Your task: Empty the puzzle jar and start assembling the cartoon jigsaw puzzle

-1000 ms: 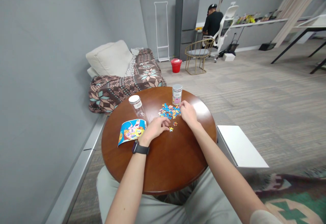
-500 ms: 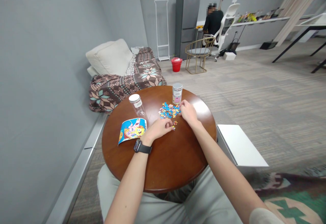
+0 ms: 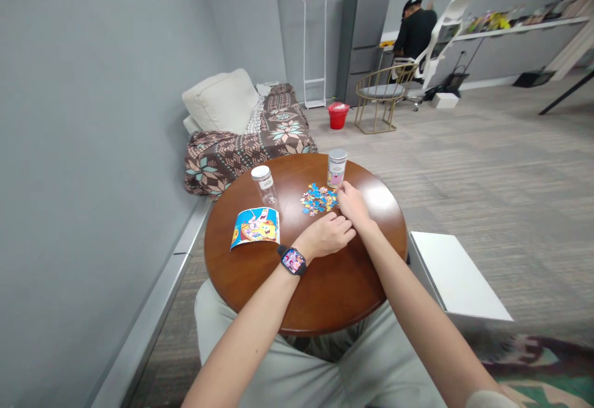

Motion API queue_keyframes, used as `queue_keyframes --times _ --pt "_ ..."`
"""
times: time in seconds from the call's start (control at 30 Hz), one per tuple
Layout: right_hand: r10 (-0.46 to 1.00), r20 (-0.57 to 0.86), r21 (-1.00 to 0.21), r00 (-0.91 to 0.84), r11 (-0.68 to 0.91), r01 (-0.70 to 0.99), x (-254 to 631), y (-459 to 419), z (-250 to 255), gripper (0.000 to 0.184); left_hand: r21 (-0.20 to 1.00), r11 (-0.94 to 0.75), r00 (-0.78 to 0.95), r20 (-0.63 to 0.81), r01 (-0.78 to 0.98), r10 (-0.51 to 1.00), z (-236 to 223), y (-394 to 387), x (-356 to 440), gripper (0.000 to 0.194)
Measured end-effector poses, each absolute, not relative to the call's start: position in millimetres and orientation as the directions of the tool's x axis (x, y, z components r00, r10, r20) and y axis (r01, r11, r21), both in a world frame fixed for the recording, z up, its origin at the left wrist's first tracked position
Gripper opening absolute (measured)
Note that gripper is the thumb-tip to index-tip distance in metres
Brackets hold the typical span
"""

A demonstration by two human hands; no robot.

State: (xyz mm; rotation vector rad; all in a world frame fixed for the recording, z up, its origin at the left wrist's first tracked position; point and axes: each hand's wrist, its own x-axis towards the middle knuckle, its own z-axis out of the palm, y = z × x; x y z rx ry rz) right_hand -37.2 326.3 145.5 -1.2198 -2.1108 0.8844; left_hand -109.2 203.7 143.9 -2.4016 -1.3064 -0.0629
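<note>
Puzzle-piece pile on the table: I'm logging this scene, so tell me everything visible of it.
The jumbled pile of small blue, yellow and pink puzzle pieces lies on the round brown wooden-looking table, in front of the silver-lidded cylindrical jar. The bare right hand is at its right edge; contact there and material are unclear.
</note>
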Motion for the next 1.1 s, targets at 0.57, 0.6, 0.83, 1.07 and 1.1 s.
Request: queue_keyframes --times 0.57,0.6,0.83,1.07,1.1 --pt "0.866 0.173 -0.790 -0.468 0.406 0.460 -37.5 335.7 133.7 0.019 -0.149 -0.332 0.362 0.283 0.932 0.888 147.7 204.2 -123.3 0.024" --pt "0.872 0.172 -0.793 -0.459 0.399 0.461 -37.2 336.4 134.1 0.019 -0.097 -0.276 0.292 0.280 0.956 0.914 149.2 202.9 -128.2 0.026" --pt "0.901 0.200 -0.818 -0.384 0.370 0.441 -34.1 343.0 136.4 0.019 0.138 0.106 -0.132 0.198 0.985 0.971 154.5 186.4 -160.9 0.031" --pt "0.952 0.111 -0.807 -0.285 0.254 0.534 -25.0 345.7 146.3 0.021 0.342 -0.089 0.083 0.031 0.935 0.996 162.4 179.6 -165.5 0.029" --pt "0.955 0.100 -0.807 -0.279 0.242 0.539 -24.1 345.7 147.6 0.021 0.358 -0.092 0.088 0.027 0.929 0.996 163.2 180.2 -163.6 0.030"
